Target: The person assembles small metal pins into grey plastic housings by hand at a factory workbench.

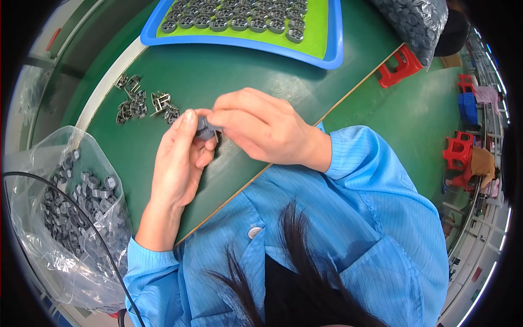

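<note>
Between my two hands, over the green table, is a small round grey plastic housing (205,129). My left hand (180,155) is closed on it, the thumb on top and the fingers curled below. From the right, my right hand (267,126) pinches at the housing's upper edge, and its fingertips partly hide the part. Whether the right fingers also hold a smaller piece cannot be made out. Just beyond my left hand lie loose small metal-and-black assemblies (160,102), with a further cluster (132,103) of them to the left.
A blue tray (239,48) with a green lining holds rows of round grey parts at the far side. On the left stands a clear plastic bag (32,147) of grey housings, crossed by a black cable (81,210). Red stools (400,66) and another filled bag (411,24) are at right.
</note>
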Demonstrator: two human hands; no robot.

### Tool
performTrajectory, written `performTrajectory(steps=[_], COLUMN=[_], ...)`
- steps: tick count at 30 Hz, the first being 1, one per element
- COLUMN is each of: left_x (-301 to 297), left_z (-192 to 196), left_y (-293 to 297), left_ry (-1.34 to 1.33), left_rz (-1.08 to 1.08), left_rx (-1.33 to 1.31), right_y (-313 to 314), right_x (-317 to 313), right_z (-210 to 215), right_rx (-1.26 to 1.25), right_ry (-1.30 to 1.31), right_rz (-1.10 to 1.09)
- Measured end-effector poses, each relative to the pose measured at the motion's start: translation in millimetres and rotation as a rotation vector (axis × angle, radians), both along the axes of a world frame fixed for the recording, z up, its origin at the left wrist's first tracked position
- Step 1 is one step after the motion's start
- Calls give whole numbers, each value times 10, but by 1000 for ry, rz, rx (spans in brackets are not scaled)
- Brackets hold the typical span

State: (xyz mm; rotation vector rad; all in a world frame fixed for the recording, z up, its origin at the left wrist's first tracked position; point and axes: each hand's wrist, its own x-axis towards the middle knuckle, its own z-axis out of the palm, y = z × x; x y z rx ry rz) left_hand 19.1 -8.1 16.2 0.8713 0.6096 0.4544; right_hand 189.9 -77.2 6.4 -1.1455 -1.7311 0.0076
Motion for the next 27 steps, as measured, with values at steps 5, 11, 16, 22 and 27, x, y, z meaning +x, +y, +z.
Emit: performTrajectory(steps=[5,11,16,22,27], left_x=[1,-65,-269,-324,-419], left_z=[61,83,-20,38,30], left_y=[-54,48,159,141,152], left_ry=[27,14,-100,-1,-13], left_rz=[67,19,38,16,-67], left_rx=[162,12,-35,21,94], right_y=[225,678,769,746,915], right_x=[676,2453,2627,2471,763], right_z=[290,52,-71,76,470], right_rx=[132,-403,-372,-248,-316], right_ry=[-8,100,-314,-692,4], right_rz=[-38,-752,-779,-869,-142])
